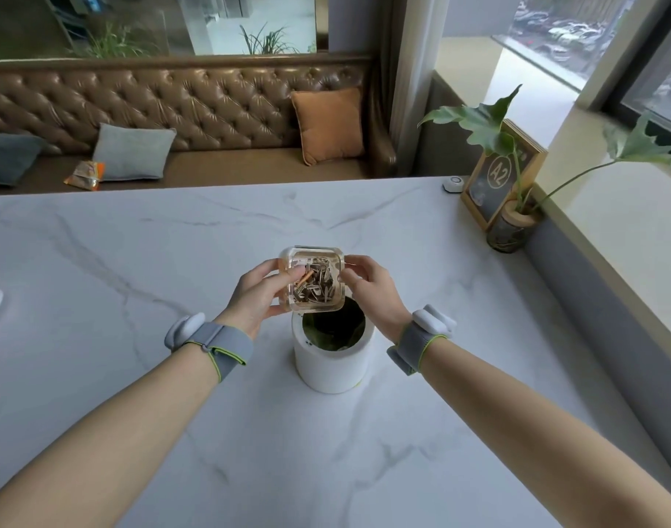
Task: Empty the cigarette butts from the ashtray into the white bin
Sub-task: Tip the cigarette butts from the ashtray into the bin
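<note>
1. While your left hand (255,289) and right hand (370,285) both grip the clear ashtray (313,278) by its sides, it tilts toward you above the white bin (332,365).
2. Cigarette butts (314,285) lie inside it.
3. You have the bin mid-worktop (97,299).

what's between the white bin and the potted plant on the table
Nothing: in the head view the marble table is bare between the white bin and the potted plant. The ashtray, held in both hands, is above the bin, not in that stretch.
</note>
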Demonstrator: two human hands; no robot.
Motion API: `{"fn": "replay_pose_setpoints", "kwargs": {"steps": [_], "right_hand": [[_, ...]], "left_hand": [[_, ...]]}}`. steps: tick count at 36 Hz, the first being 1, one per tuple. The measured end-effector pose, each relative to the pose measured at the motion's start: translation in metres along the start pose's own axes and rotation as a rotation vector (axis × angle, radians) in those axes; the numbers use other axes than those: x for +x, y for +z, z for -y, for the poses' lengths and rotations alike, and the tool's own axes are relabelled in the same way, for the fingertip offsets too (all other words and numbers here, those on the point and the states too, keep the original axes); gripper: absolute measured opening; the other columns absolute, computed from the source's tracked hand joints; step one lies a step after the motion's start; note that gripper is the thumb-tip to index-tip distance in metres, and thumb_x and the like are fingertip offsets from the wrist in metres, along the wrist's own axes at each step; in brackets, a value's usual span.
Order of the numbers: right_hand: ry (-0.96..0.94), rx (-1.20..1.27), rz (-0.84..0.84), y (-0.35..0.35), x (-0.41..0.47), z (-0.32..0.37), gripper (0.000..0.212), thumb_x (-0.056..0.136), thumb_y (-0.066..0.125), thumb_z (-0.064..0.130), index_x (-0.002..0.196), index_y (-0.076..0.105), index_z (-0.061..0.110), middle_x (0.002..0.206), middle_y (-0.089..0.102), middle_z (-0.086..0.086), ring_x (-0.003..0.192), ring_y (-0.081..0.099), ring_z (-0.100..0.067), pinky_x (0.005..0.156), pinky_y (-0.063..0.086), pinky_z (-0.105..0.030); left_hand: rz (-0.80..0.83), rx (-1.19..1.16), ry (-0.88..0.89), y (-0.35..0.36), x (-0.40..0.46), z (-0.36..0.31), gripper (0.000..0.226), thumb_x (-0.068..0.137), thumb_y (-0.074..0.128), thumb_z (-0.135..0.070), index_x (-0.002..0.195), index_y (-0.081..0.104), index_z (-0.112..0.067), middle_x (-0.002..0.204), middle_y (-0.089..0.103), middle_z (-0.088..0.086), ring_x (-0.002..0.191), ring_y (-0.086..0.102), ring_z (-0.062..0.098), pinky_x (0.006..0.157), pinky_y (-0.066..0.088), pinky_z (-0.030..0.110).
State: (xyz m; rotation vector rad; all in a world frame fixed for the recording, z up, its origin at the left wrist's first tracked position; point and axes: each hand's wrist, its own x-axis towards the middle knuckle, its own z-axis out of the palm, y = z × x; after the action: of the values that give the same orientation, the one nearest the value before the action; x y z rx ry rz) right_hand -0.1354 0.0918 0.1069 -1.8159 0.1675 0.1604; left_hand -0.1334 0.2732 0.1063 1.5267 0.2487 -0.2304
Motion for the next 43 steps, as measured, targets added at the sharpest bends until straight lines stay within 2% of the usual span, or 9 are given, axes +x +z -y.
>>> {"fn": "replay_pose_setpoints", "kwargs": {"steps": [3,6,10,15,19,26,32,38,43], "right_hand": [[0.002,0.024,-0.003,-0.003,0.001,-0.005,0.045,0.092,0.051,0.023,0.137,0.049,0.018,0.125,0.067,-0.006,0.086,0.062,-0.008,0.074,0.047,-0.023],[0.003,0.025,-0.037,-0.009,0.0,-0.014,0.045,0.094,0.047,0.018,0.139,0.047,0.018,0.133,0.06,-0.006,0.108,0.057,-0.014,0.091,0.05,-0.031],[0.056,-0.03,0.006,-0.019,-0.002,-0.032,0.049,0.093,0.041,0.009,0.142,0.045,0.015,0.142,0.053,-0.007,0.122,0.051,-0.015,0.079,0.042,-0.01],[0.127,-0.077,0.075,-0.024,-0.004,-0.053,0.048,0.092,0.041,0.007,0.139,0.052,0.016,0.144,0.052,-0.005,0.133,0.047,-0.018,0.101,0.036,-0.023],[0.142,-0.066,0.113,-0.022,-0.004,-0.06,0.046,0.091,0.038,0.006,0.133,0.057,0.017,0.138,0.058,-0.005,0.128,0.052,-0.023,0.112,0.039,-0.041],[0.151,-0.067,0.123,-0.024,-0.001,-0.062,0.047,0.091,0.039,0.005,0.132,0.056,0.018,0.128,0.061,-0.003,0.124,0.054,-0.022,0.111,0.042,-0.04],[0.124,-0.044,0.138,-0.024,-0.003,-0.062,0.045,0.092,0.038,0.005,0.128,0.06,0.018,0.127,0.064,-0.003,0.119,0.055,-0.019,0.104,0.043,-0.036],[0.077,-0.058,0.141,-0.024,-0.006,-0.06,0.036,0.096,0.042,0.018,0.124,0.063,0.017,0.108,0.064,0.004,0.1,0.055,-0.013,0.086,0.041,-0.028],[0.076,-0.078,0.123,-0.023,-0.008,-0.058,0.034,0.097,0.042,0.016,0.122,0.064,0.014,0.111,0.066,0.0,0.106,0.058,-0.017,0.101,0.045,-0.038]], "left_hand": [[-0.018,0.028,0.032,0.003,-0.002,0.0,0.032,0.077,0.074,-0.03,0.107,0.069,-0.02,0.094,0.074,0.003,0.08,0.066,0.015,0.059,0.058,0.025],[-0.03,0.056,0.057,0.006,-0.001,0.003,0.031,0.077,0.075,-0.027,0.106,0.069,-0.018,0.082,0.076,-0.004,0.071,0.069,0.007,0.072,0.059,0.034],[-0.031,0.063,0.143,0.008,-0.003,0.007,0.025,0.077,0.076,-0.02,0.096,0.064,-0.009,0.079,0.075,-0.001,0.072,0.07,0.013,0.055,0.055,0.023],[-0.032,0.241,0.278,0.012,-0.005,0.016,0.028,0.072,0.077,-0.03,0.09,0.062,-0.015,0.092,0.073,0.016,0.08,0.069,0.016,0.076,0.054,0.036],[-0.001,0.363,0.348,0.017,-0.009,0.02,0.027,0.068,0.076,-0.042,0.087,0.062,-0.028,0.086,0.07,0.004,0.08,0.063,0.012,0.074,0.056,0.044],[0.076,0.563,0.447,0.024,-0.014,0.025,0.046,0.072,0.075,-0.039,0.115,0.061,-0.04,0.098,0.066,-0.008,0.092,0.059,-0.004,0.078,0.04,0.002],[0.077,0.815,0.547,0.026,-0.022,0.031,0.054,0.07,0.068,-0.048,0.12,0.046,-0.055,0.096,0.051,-0.034,0.109,0.052,0.008,0.092,0.046,0.03],[0.094,0.922,0.76,0.025,-0.025,0.036,0.056,0.075,0.067,-0.04,0.128,0.047,-0.046,0.116,0.056,-0.031,0.113,0.044,0.001,0.099,0.041,0.029],[0.099,0.933,0.813,0.023,-0.025,0.037,0.056,0.076,0.067,-0.04,0.129,0.048,-0.044,0.124,0.062,-0.02,0.114,0.047,0.004,0.1,0.04,0.027]]}}
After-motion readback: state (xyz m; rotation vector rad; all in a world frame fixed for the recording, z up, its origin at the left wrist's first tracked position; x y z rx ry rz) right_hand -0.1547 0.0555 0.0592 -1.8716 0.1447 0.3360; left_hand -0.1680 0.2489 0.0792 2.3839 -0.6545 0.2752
